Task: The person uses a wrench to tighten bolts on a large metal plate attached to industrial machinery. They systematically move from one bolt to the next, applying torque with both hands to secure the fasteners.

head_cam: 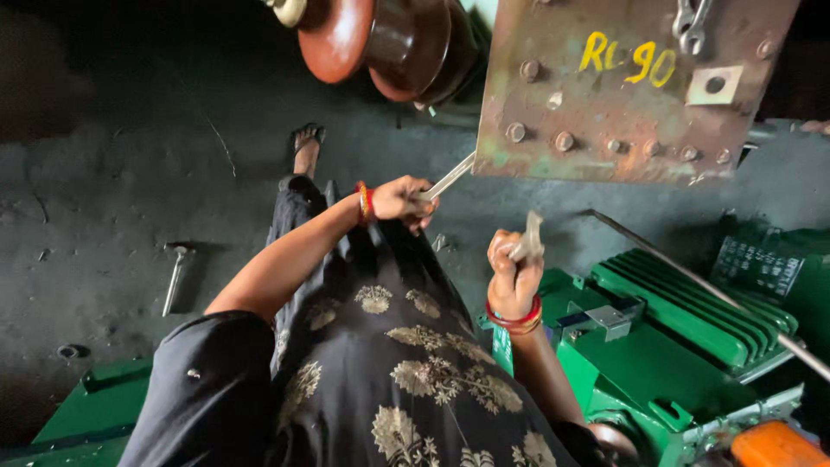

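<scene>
- Fingers (413,195) of the left hand (403,199) are clenched round a spanner (450,180) whose far end sits at the rusty plate's (605,95) lower edge.
- The right hand (513,270) grips a second spanner (528,237), raised clear over the green casing (657,346).
- Looks like bolt work along that edge; seating the spanner squarely would matter next.
- A hammer (175,277) lies on the floor.

This is a grimy industrial repair workshop, shown by the oil-blackened concrete floor (130,190), the rusty bolted steel plate (605,95), the brown ceramic insulators (380,39), the green finned machine housing (683,329) and a hammer (175,275) lying loose.
</scene>
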